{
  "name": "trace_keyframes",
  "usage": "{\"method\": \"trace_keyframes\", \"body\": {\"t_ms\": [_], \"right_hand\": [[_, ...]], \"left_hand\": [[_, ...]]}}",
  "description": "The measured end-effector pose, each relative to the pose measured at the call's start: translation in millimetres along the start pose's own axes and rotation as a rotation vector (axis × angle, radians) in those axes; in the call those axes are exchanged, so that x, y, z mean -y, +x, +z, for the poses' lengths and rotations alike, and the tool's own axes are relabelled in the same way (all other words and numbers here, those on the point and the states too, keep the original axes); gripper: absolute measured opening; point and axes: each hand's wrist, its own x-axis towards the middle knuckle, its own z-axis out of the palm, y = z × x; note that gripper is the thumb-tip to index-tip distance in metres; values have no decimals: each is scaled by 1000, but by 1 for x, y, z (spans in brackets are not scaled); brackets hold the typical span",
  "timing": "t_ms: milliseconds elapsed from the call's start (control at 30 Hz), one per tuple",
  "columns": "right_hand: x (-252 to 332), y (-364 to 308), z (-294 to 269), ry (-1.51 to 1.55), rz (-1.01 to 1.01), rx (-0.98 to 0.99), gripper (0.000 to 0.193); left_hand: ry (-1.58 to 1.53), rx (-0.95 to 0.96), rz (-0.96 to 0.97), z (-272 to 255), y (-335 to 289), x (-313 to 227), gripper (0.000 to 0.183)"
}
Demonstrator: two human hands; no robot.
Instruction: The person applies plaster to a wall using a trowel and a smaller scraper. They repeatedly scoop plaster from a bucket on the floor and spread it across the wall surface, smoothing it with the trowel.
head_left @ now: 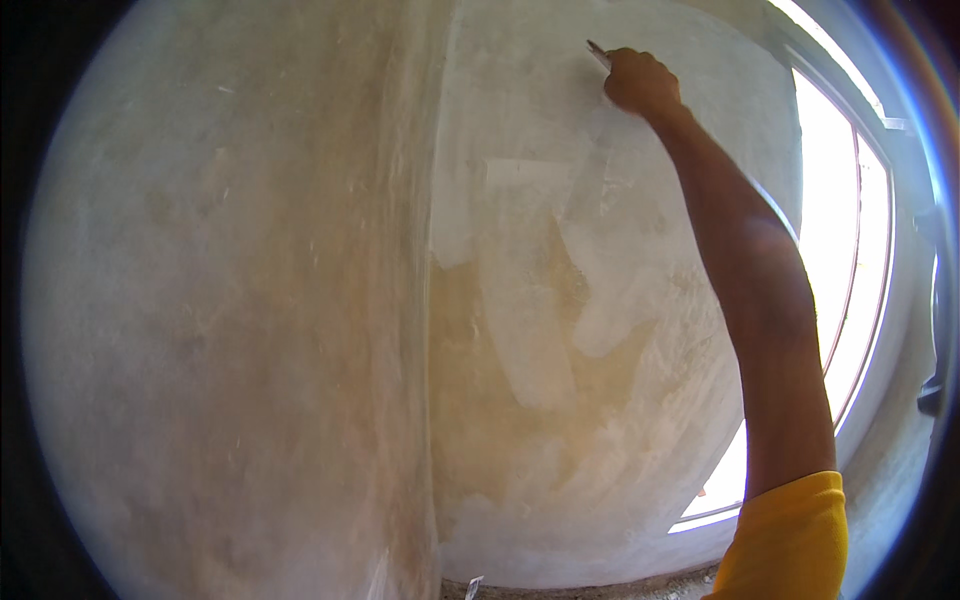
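Plaster is covering the wall in pale, uneven patches, and the right hand is reaching high up against it, near the top of the view. Its fingers are curling tight around the handle of a scraper — only the thin, flat tip is showing, sticking out to the upper left of the fist and lying against the wall's surface. How much of the blade is touching the wall is too small to tell. The bare forearm is stretching down from the hand toward the lower right, where a yellow sleeve is covering the upper arm at the bottom edge. Smooth whitish strokes are running across the wall below and to the left of the hand, with tan, unevenly coloured areas showing between them lower down. A corner is running top to bottom just left of the middle, and a second wall, greyish and streaked, is spreading away on the left side of it. A window is glowing very bright just right of the arm — its curved frame is bending along the picture's rim. The left hand is staying out of sight.
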Motion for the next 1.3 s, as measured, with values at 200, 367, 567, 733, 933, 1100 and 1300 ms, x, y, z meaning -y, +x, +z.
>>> {"method": "trace_keyframes", "body": {"t_ms": [200,367,567,733,933,1100,1300], "right_hand": [[33,-3,42,53,-255,165,39],[74,-71,74,55,-465,409,37],[105,-170,93,107,-643,493,18],[104,-258,126,109,-743,586,21],[94,-356,137,8,-807,731,23],[55,-282,90,180,-600,669,46],[33,-49,54,-20,-443,209,54]], "left_hand": [[-58,16,-78,12,5,-19,19],[25,-47,80,28,11,-18,19],[3,-12,1,37,20,-27,20],[41,24,-49,28,8,-40,17],[11,-37,-83,24,0,-49,17],[-5,-39,-54,20,-17,-55,15],[9,-2,-90,49,-2,-75,13]]}}
